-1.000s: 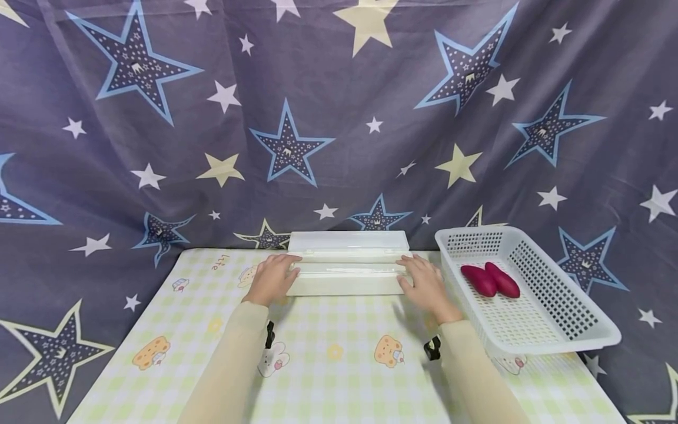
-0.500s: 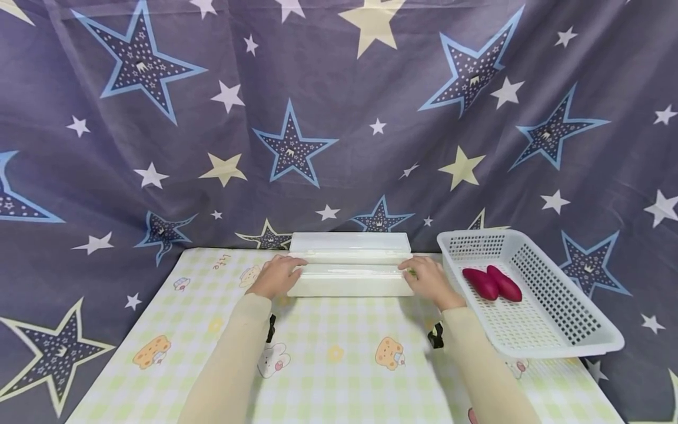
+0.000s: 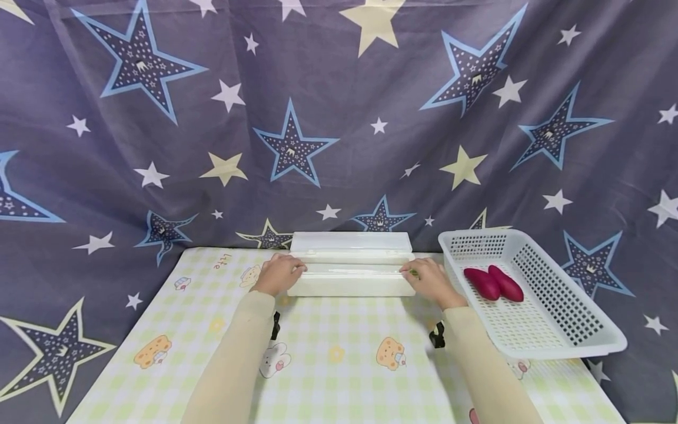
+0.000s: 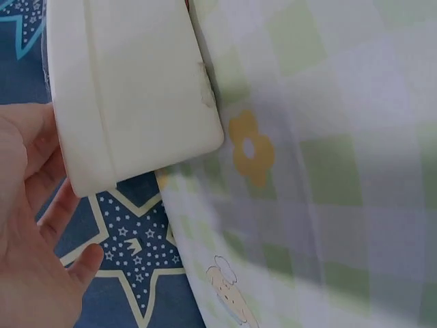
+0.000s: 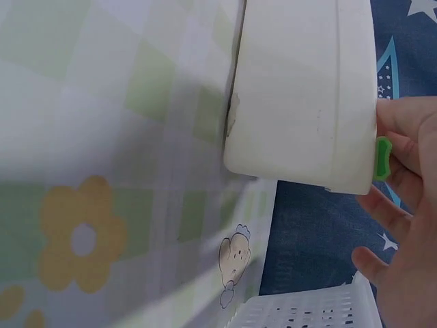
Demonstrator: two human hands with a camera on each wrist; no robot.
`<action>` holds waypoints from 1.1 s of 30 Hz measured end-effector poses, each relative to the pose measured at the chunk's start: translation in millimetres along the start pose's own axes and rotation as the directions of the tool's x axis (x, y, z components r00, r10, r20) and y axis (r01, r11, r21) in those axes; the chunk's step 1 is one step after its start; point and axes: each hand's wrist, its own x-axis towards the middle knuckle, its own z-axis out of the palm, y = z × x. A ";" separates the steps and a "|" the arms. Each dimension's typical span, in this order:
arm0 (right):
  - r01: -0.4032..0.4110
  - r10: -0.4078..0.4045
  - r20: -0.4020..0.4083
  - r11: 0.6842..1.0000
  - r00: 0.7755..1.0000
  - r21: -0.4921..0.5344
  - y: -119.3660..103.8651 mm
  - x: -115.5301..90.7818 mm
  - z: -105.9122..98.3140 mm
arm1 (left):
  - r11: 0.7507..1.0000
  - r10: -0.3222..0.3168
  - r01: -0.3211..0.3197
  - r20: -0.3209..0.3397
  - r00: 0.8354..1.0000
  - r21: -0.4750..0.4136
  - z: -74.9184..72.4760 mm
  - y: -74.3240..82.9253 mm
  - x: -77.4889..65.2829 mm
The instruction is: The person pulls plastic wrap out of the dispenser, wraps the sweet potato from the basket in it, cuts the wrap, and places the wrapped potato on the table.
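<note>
A long white cling film dispenser (image 3: 352,286) lies across the far part of the table, its lid (image 3: 351,241) raised at the back. Glossy clear cling film (image 3: 349,271) shows along the top of its front part. My left hand (image 3: 278,275) is at the dispenser's left end, thumb and fingertips pinching the film's edge. At the opposite end, my right hand (image 3: 430,281) pinches the film in the same way. A small green piece (image 5: 382,158) sits by the right fingers. The wrist views show the dispenser's pale side and the outer fingers; both pinch points are hidden there.
At the right stands a white perforated basket (image 3: 551,350) holding two dark red, sweet-potato-like pieces (image 3: 482,283). A checked, cartoon-print cloth covers the table (image 3: 339,383). A star-patterned curtain (image 3: 339,76) hangs right behind the dispenser.
Both hands' fingers were more spread on the dispenser's ends; thumbs and fingertips have since drawn together at the film's edge. The dispenser and basket stay in place, with a slight view shift.
</note>
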 end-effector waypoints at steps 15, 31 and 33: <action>-0.014 0.014 0.004 1.000 1.000 -0.011 -1.1 8.7 -3.9 | 0.998 0.060 -0.064 -0.138 0.989 -0.022 17.4 -6.4 6.4; -0.013 0.011 0.037 0.998 0.999 0.066 -1.8 8.2 -6.0 | 0.995 0.062 -0.078 -0.212 0.975 -0.069 19.4 -2.1 4.2; 0.009 -0.012 0.039 0.997 0.999 0.081 -1.1 8.5 -7.7 | 0.994 0.055 -0.074 -0.211 0.976 -0.080 19.8 -3.3 4.7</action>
